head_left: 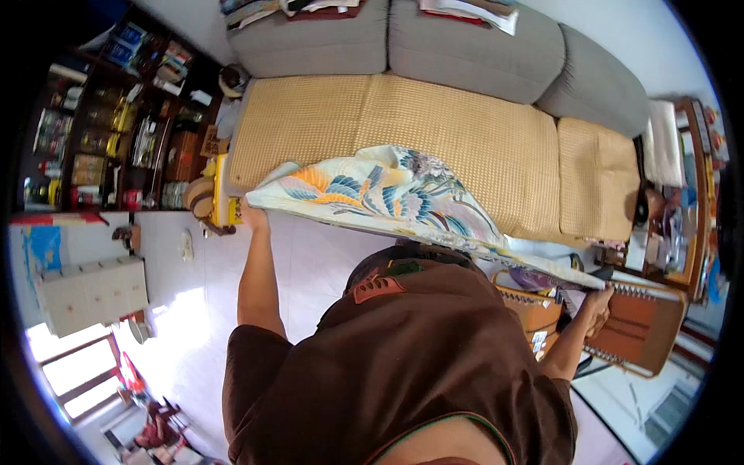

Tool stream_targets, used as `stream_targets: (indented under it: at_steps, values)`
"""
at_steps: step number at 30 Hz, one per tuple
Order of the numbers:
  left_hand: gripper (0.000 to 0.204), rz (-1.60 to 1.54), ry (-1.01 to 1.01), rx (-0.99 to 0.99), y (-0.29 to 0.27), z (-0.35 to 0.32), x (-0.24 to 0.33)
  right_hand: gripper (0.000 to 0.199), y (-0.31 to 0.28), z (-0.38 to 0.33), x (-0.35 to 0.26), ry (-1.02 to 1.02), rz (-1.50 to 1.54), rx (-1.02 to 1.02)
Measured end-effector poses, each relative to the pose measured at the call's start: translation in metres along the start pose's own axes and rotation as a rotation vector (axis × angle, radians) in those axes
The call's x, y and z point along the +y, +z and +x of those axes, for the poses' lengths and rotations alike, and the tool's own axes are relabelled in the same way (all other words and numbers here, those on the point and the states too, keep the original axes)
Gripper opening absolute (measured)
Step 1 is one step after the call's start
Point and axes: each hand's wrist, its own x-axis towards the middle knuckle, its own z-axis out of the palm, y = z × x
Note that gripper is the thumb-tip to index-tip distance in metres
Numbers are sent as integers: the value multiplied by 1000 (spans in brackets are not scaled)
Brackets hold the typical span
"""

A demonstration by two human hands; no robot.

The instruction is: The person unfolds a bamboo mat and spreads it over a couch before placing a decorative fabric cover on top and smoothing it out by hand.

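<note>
A white cloth (372,194) printed with blue, orange and grey wing-like patterns is stretched wide between my two hands. My left hand (254,213) is closed on its left corner, beside the left end of the sofa. Lower and farther out, my right hand (597,302) grips the opposite corner, above a brown chair. The cloth's upper part billows in front of the sofa seat, and its near edge runs taut and slants down to the right. Whether it is a garment or a plain sheet, I cannot tell. My fingertips are partly hidden by the fabric.
A grey sofa (473,54) with a tan woven seat mat (480,147) stands ahead. Folded clothes (473,14) lie on its backrest. Dark shelves (93,132) full of bottles and boxes fill the left. The brown folding chair (639,329) is at right, a white cabinet (93,291) at left.
</note>
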Motion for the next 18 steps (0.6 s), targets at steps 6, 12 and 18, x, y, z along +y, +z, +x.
stream_targets:
  at_steps: [6,12,18]
  values:
    - [21,-557,-382,94,-2,-46,-13,31,23,-10,12,-206,-419,-111]
    - [19,-365,-541,-78,-11,-61,7,32,35,-1,13,-261,-426,-97]
    - [20,-387,-575,-49,-8,-69,8,34,55,5,6,-284,-419,-103]
